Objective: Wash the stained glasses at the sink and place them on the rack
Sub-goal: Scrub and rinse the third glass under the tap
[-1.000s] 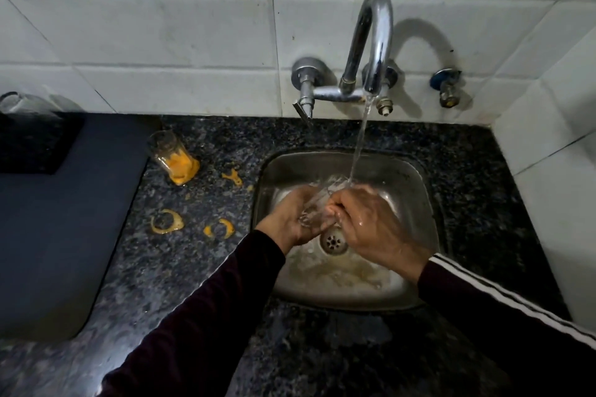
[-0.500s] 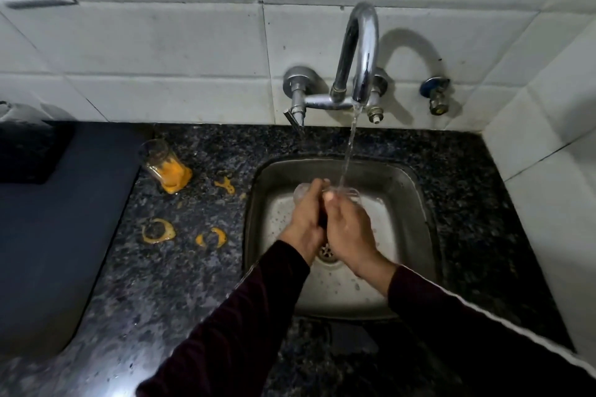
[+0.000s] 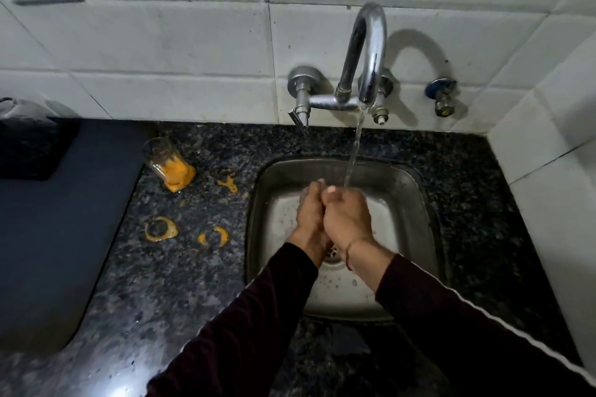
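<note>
Step in hand: rinsing — judged from both hands pressed together under the water stream [image 3: 354, 151] at centre frame, over the sink [image 3: 416, 190].
Left hand [image 3: 310, 214]: fingers curled toward the right hand, touching it; what they close on I cannot tell.
Right hand [image 3: 346, 214]: fingers folded in a loose fist against the left; any glass between the palms is hidden.
Glass being washed: not visible — presumably enclosed by the hands, but that is a guess.
Second stained glass [image 3: 167, 164]: upright on the dark counter [image 3: 193, 284], left of the sink, orange residue pooled at its base.
Spills: orange rings [image 3: 160, 229] on the counter below that glass.
Tap [image 3: 367, 51]: running, upper centre.
Rack: possibly the dark mat [image 3: 48, 235] at far left; unclear.
Next move: likely finish rinsing, then carry the piece left, keeping a firm grip on wet glass.
</note>
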